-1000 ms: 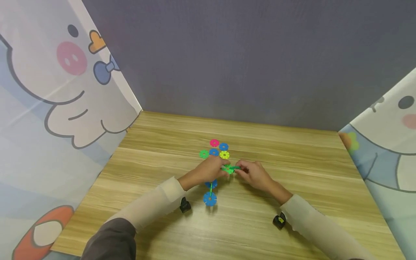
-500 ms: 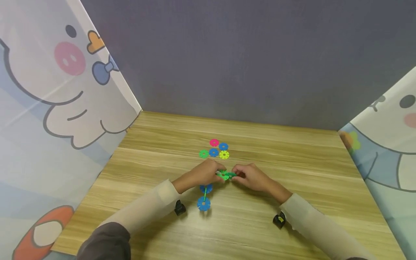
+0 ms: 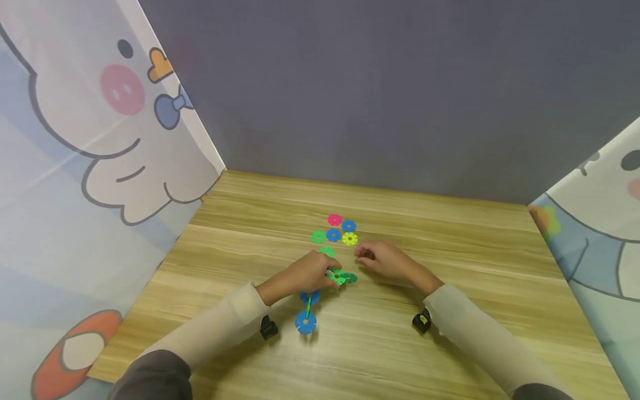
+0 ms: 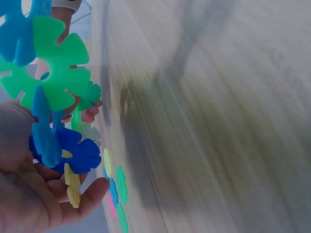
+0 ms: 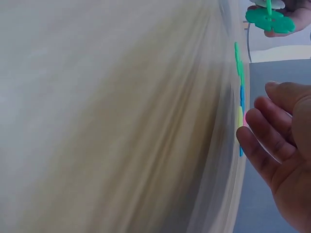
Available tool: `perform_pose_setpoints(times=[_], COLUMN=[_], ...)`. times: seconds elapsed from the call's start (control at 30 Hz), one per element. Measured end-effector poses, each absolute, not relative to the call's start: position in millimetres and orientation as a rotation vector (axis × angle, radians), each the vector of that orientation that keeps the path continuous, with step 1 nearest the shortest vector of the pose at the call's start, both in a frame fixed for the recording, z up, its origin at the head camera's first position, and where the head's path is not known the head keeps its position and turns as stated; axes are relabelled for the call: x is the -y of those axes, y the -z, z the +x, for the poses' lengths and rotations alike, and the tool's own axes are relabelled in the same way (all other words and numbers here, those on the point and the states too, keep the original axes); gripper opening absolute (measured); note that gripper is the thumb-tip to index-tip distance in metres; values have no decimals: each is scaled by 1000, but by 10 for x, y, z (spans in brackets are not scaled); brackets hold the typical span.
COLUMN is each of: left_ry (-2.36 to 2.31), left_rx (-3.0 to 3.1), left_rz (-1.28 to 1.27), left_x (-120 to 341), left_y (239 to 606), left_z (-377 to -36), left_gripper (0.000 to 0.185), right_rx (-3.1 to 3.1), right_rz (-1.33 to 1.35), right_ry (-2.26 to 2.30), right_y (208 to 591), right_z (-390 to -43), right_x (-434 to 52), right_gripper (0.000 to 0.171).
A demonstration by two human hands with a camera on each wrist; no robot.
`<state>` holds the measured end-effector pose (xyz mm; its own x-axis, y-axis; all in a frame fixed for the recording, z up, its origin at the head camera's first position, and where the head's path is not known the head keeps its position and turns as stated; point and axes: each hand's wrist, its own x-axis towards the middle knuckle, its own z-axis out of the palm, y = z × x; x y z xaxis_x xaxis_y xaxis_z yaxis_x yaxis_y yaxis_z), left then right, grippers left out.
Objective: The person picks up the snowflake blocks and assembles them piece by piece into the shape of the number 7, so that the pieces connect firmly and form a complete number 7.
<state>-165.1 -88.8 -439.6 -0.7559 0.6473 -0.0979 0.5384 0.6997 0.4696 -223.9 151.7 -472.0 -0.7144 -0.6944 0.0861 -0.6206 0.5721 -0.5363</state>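
My left hand grips a joined chain of plastic snowflake discs: green ones at its far end, two blue ones trailing toward me over the wooden table. Seen from the left wrist, the chain shows green, blue and yellow discs against my palm. My right hand hovers just right of the chain, empty, apart from it. The right wrist view shows that hand's fingers relaxed and holding nothing. Several loose discs lie flat beyond both hands: pink, blue, green, yellow.
One more green disc lies just beyond my left hand. Printed cartoon panels wall the table on the left and right, and a grey wall closes the back. Small black wrist cameras hang under both forearms.
My right hand has let go of the green end of the chain and drawn back to the right. My left hand has carried the chain slightly nearer to me.
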Motion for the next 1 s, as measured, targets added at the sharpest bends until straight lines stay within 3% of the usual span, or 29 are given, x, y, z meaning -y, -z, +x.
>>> perform_pose_setpoints(times=[0.23,0.5,0.73,1.0], left_ry=[-621,-628,-608,-603], left_rx=[-2661,-2676,-2682,-2678], left_rz=[901,952,922,899], left_x=[958,1005,1002,1004], left_y=[4416,4448,4431,4420], left_z=[-1614,-1620,-1631,-1645], left_gripper=[42,25,46,45], right_rx=[-2686,-2673,-2720,-2750], right_rz=[-1196,-1258,-1260,-1250], right_ry=[762,663,595,528], right_y=[4735,4754,4819,4875], right_z=[-2351,-2427,-2446,-2442], right_x=[-1314,-1059,-918,-849], right_gripper=[14,21,35,41])
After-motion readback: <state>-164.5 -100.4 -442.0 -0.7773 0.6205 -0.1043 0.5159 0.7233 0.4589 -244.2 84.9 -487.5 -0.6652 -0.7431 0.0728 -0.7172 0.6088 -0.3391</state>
